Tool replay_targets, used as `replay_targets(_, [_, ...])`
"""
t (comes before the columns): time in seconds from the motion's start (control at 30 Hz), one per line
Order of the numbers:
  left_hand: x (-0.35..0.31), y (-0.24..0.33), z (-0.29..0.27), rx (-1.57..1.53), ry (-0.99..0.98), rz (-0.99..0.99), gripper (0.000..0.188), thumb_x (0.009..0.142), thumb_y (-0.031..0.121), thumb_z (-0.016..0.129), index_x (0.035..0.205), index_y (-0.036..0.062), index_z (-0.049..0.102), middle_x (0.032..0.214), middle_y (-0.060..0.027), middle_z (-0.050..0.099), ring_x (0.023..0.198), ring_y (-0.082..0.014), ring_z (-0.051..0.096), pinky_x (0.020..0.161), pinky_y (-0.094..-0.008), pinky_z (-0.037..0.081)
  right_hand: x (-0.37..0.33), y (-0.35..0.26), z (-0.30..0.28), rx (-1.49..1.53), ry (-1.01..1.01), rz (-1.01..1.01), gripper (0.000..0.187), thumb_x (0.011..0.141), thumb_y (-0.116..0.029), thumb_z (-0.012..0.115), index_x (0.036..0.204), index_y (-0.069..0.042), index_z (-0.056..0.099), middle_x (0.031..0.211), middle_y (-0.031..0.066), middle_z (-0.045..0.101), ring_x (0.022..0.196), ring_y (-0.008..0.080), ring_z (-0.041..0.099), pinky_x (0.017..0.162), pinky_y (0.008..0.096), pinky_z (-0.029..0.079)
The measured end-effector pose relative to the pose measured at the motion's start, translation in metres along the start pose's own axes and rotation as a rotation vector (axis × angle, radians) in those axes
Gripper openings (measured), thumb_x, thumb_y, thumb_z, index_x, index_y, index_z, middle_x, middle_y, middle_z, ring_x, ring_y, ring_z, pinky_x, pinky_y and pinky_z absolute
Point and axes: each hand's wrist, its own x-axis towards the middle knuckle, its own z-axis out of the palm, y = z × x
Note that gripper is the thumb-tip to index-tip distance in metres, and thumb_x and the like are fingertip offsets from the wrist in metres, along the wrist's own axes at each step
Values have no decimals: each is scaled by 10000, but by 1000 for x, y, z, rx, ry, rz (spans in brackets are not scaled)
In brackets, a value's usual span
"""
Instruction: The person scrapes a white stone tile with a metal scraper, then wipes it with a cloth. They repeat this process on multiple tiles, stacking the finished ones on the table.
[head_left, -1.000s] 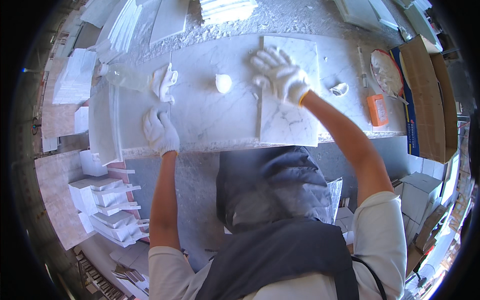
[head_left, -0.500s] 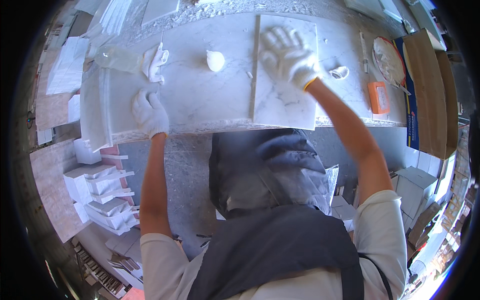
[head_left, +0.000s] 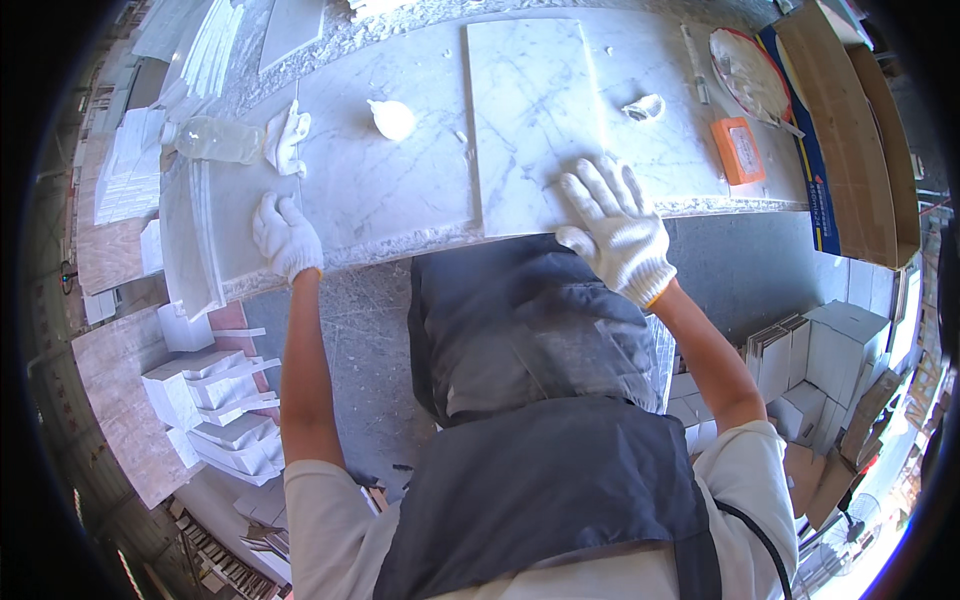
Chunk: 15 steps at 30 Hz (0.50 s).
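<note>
My right hand [head_left: 618, 230] is in a white knitted glove with a yellow cuff edge. Its fingers are spread over the near right corner of a white, grey-veined marble slab [head_left: 530, 110] and hold nothing. That slab lies on a larger veined work surface [head_left: 380, 190]. At the left, my gloved left hand [head_left: 287, 238] rests by the front edge, fingers extended and slightly bent. Just beyond it lies a crumpled white cloth or glove [head_left: 288, 138], touching a clear plastic bottle [head_left: 215, 140]. A small white rounded thing with a pointed tip [head_left: 393, 119] sits between the hands, farther back.
On the right are an orange block [head_left: 738, 151], a red-rimmed round container of white material [head_left: 750, 75], a knife-like tool [head_left: 695, 62] and a crumpled whitish piece [head_left: 643, 107]. An opened cardboard box [head_left: 850, 130] stands at the far right. Stacked white pieces [head_left: 215, 390] lie at lower left.
My right hand has moved from the far part of the marble slab toward me, to its near right corner. My left hand stays by the front edge. The whole view has shifted slightly.
</note>
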Motion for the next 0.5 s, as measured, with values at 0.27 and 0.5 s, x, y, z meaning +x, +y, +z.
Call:
replay_targets(0.27, [0,-3,2,12,7,-6,354,1041,315,588,1280,73,687,1347,-182,668,1292,-372,582,1107,-472,448,-38,0,6,60,166,108,588,1040,-392,582,1539,-87,527,1594,198,495,1534,432,369,1287,552,240])
replay_targets(0.5, [1,-4,4,-25,17,1,350,1041,315,589,1276,76,688,1340,-177,668,1282,-372,586,1096,-475,451,58,22,15,-27,166,-43,666,1072,-530,471,1537,-56,524,1601,187,487,1522,401,390,1289,532,238])
